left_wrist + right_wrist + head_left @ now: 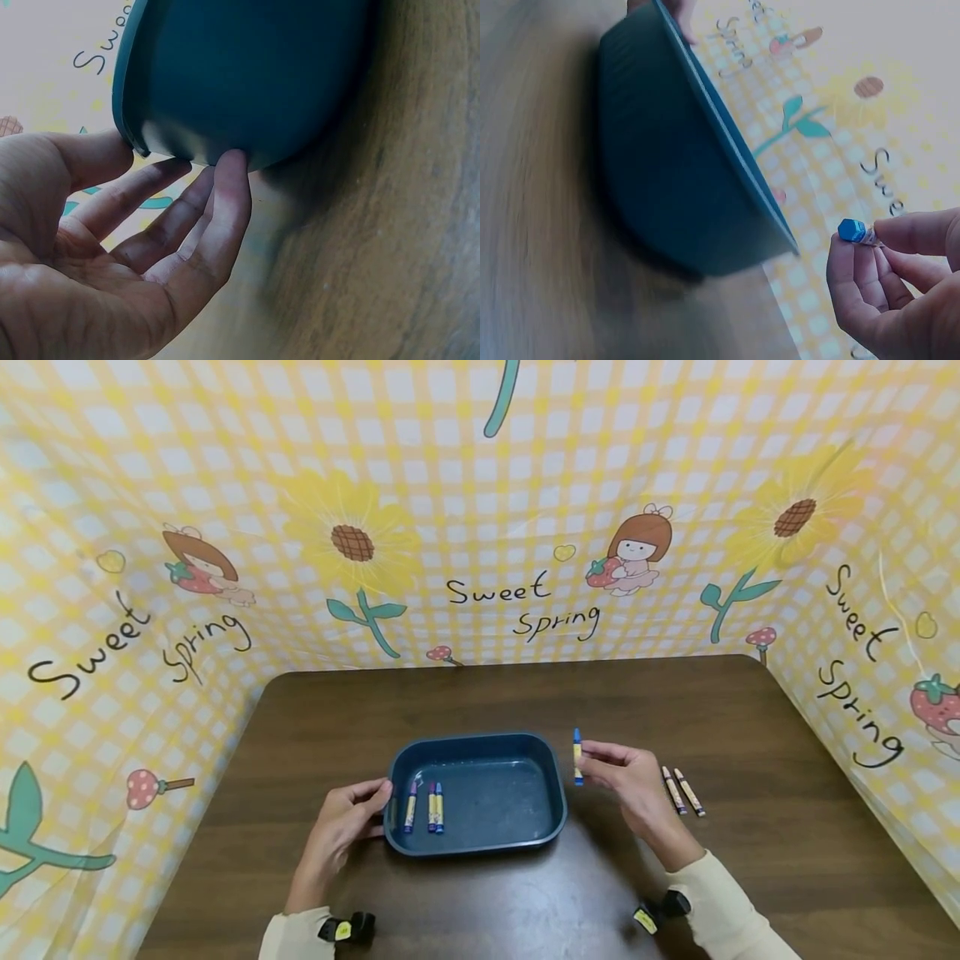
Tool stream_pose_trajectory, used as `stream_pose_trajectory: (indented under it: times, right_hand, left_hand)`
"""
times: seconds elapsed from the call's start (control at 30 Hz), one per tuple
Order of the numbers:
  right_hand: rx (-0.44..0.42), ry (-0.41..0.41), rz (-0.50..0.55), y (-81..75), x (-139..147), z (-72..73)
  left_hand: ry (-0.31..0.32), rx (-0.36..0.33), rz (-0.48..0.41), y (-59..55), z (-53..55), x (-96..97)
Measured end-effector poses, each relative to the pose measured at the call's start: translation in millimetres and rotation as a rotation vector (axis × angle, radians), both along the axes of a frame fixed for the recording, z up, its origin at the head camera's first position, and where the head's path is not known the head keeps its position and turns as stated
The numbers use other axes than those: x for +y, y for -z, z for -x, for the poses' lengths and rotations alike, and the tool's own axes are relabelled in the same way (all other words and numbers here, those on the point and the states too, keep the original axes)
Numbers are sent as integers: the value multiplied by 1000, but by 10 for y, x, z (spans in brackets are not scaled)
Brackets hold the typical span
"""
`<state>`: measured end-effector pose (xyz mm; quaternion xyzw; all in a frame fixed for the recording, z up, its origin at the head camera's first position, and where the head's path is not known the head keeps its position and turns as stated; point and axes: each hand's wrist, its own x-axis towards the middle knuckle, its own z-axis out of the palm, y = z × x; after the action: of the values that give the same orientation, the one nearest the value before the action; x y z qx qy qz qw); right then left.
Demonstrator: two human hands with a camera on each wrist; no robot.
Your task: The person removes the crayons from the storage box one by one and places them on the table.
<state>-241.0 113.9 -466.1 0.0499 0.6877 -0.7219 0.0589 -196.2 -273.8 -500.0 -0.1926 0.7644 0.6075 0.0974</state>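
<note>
Blue crayon [577, 750] upright, right fingers [606, 750] pinching it, left fingers [232, 196] half-curled, gripping tray [495, 806].

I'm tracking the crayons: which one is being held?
The blue-tipped crayon in the right hand; three others lie in the tray, two on the table.

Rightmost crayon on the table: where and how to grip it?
Probably mid-barrel, pinched across its width, from above and right: the rightmost crayon lies flat and slender, right side free, with the neighbouring crayon close on its left.
</note>
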Motion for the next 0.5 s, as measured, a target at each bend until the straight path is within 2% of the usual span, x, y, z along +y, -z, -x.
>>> stream_pose_trajectory:
  times: [0.23,0.5]
  right_hand:
    - [-19,41,-16,3,335,-40]
    - [-16,89,60,13,643,-67]
  left_hand:
    - [5,-6,14,-5,4,4]
    - [8,-17,18,-19,16,4]
